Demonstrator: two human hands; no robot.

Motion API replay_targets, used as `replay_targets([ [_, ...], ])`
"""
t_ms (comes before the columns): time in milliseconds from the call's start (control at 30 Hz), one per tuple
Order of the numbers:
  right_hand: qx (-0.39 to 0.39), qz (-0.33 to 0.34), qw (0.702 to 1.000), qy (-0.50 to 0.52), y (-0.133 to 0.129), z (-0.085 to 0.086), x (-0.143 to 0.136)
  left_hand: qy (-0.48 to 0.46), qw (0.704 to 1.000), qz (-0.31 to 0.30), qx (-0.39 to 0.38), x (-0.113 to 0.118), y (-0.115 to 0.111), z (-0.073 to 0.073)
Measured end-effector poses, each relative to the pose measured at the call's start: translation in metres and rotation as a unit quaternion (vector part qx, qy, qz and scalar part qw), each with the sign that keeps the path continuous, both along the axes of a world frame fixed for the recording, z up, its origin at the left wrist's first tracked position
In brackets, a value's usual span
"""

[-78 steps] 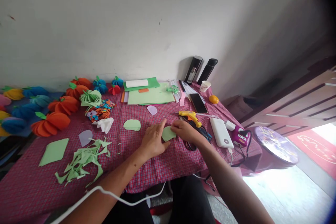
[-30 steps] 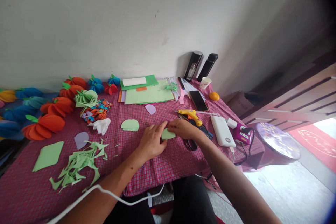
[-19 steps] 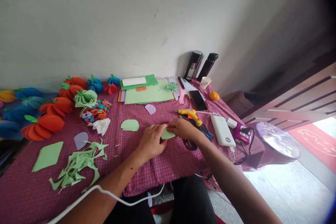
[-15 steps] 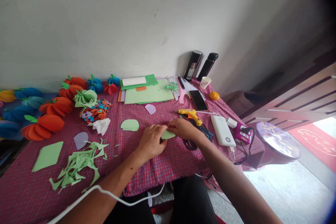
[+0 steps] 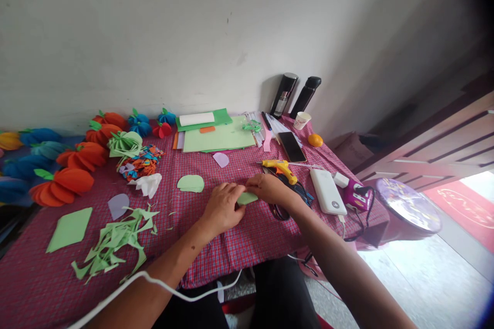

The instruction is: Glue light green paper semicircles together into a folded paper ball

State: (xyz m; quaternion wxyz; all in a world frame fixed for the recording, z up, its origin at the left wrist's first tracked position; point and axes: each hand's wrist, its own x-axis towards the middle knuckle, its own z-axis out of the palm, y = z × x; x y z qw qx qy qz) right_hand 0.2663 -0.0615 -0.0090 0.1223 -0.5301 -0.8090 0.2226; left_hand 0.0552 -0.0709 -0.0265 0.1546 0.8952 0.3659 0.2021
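Between my two hands is a small light green paper piece (image 5: 247, 198), partly covered by fingers. My left hand (image 5: 226, 207) is closed on its left side, fingertips pressed to it. The fingers of my right hand (image 5: 266, 188) pinch its upper right part. Left of my hands, a rounded green cutout (image 5: 190, 183) lies flat on the checked cloth. A yellow glue gun (image 5: 281, 167) rests just beyond my right hand, beside dark coiled cables (image 5: 281, 212). A pale purple cutout (image 5: 221, 160) lies farther back.
Paper pumpkins (image 5: 64, 185) line the left side, near green scraps (image 5: 116, 241) and a green paper stack (image 5: 69, 229). Paper sheets (image 5: 224, 138) lie at the back. A phone (image 5: 292, 147), power bank (image 5: 327, 191), cup (image 5: 302, 120) and orange fruit (image 5: 315, 140) stand or lie to the right.
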Motion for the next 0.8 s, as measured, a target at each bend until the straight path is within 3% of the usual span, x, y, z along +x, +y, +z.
replay_targets([
  [800,-0.012,0.029,0.999,0.017,0.0010,0.0009,0.0067,-0.006,1.000,0.001,-0.005,-0.0024,0.0007,-0.0017],
])
